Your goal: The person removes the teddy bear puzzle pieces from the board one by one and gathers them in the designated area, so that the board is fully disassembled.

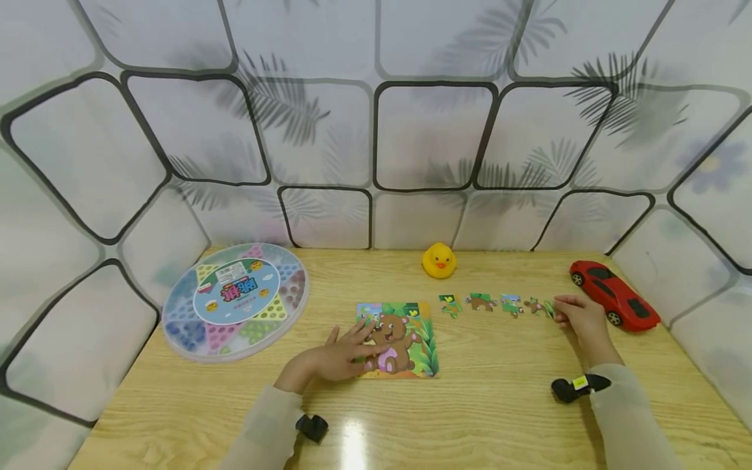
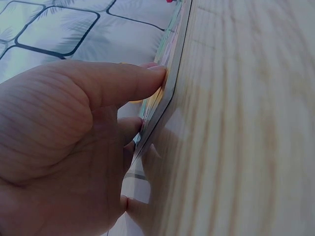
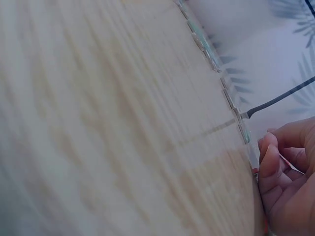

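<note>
A picture puzzle board (image 1: 425,356) with a brown bear lies flat in the middle of the table. My left hand (image 1: 343,354) rests on its left part, fingers spread. In the left wrist view, the thumb (image 2: 133,83) touches the board's near edge. Right of the board, several loose puzzle pieces (image 1: 481,301) lie in a row. At the row's right end my right hand (image 1: 584,323) has its fingertips together at a greenish puzzle piece (image 1: 549,308), seemingly pinching it. In the right wrist view the fingers (image 3: 269,162) are curled, partly hiding what lies between them.
A red toy car (image 1: 613,295) stands just beyond my right hand. At the back is a yellow rubber duck (image 1: 439,261). A round Chinese checkers board (image 1: 235,301) lies at the left. A patterned cloth wall (image 1: 435,137) closes off the back and sides of the wooden table (image 1: 470,418).
</note>
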The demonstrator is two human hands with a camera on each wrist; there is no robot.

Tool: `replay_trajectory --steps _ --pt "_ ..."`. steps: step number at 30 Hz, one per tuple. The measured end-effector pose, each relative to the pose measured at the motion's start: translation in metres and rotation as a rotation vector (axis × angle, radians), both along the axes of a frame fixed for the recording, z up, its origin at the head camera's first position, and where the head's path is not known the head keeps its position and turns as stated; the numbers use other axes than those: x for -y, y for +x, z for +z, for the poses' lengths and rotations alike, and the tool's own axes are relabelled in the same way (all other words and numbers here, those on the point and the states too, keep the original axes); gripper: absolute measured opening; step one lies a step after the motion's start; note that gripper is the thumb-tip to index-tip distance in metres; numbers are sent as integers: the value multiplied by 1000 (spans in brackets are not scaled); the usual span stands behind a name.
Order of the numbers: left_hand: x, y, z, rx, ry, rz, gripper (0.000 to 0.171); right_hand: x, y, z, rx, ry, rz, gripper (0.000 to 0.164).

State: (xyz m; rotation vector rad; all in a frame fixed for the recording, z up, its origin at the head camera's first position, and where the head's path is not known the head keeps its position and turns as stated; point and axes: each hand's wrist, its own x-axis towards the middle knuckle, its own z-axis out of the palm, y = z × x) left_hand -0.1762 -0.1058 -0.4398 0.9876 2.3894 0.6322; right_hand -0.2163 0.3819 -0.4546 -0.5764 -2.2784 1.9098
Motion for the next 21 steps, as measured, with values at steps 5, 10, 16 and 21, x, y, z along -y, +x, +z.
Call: replay_trajectory --steps 5,10,16,21 --pt "0 0 -1 3 -1 1 46 0 1 3 4 -11 -3 25" --pt "0 0 -2 9 4 4 46 3 2 9 45 49 5 18" --pt "0 0 -1 7 -5 7 46 22 5 20 -3 137 71 12" --pt "0 0 0 7 -6 9 47 41 5 25 -22 154 114 36"
